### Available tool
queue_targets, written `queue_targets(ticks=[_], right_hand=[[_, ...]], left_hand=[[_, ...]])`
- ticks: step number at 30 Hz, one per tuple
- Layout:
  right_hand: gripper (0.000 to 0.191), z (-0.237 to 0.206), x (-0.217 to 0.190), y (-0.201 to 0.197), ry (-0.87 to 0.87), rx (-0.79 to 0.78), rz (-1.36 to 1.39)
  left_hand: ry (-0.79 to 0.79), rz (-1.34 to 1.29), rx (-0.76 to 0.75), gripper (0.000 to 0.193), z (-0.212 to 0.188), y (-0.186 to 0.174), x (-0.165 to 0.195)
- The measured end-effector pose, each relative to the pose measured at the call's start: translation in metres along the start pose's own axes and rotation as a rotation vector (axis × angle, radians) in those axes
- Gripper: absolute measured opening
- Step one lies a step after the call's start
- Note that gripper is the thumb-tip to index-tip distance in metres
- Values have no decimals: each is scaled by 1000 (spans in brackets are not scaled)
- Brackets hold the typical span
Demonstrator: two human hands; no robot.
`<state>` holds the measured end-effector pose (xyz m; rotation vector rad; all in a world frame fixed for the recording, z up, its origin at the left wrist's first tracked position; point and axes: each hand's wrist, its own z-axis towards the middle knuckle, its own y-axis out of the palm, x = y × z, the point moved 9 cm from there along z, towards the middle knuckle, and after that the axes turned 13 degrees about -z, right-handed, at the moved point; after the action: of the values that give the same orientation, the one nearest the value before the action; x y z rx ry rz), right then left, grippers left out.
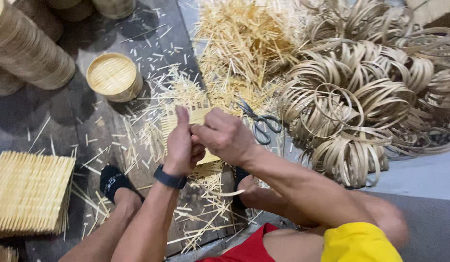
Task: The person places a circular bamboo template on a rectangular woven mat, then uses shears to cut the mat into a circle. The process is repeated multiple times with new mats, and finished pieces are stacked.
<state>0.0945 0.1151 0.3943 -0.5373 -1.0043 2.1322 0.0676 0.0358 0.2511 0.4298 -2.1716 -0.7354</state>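
Scissors lie between sticks and rings.

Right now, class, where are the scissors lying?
In the head view, the scissors lie on the floor just right of the right hand, between the loose bamboo sticks and the coiled bamboo strips.

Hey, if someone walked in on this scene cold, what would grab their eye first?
Probably the two hands at centre, the left hand and right hand, gripping a small woven bamboo mat between them. To the right lies a big heap of bamboo hoops, with scissors at its edge. Bamboo sticks litter the floor, and a stack of mats sits at lower left.
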Motion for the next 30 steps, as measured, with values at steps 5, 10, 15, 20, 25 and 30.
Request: queue_targets(ticks=[5, 10, 15, 20, 25, 30], right_hand=[[32, -3, 55, 16, 283, 20, 255], [48, -66, 106, 88, 1195, -129, 1472], [43, -86, 106, 119, 1169, -87, 1588], [42, -100, 104, 151, 1197, -192, 1626], [47, -99, 98, 166, 1158, -239, 1534], [30, -115, 121, 177, 1256, -208, 1235]], left_hand=[[142, -92, -24, 51, 9, -19, 12], [434, -712, -218, 33, 15, -53, 64], [166, -449, -139, 28, 32, -65, 58], [103, -195, 74, 28, 46, -84, 53], [141, -330, 137, 36, 58, -100, 51], [177, -334, 209, 29, 71, -126, 49]])
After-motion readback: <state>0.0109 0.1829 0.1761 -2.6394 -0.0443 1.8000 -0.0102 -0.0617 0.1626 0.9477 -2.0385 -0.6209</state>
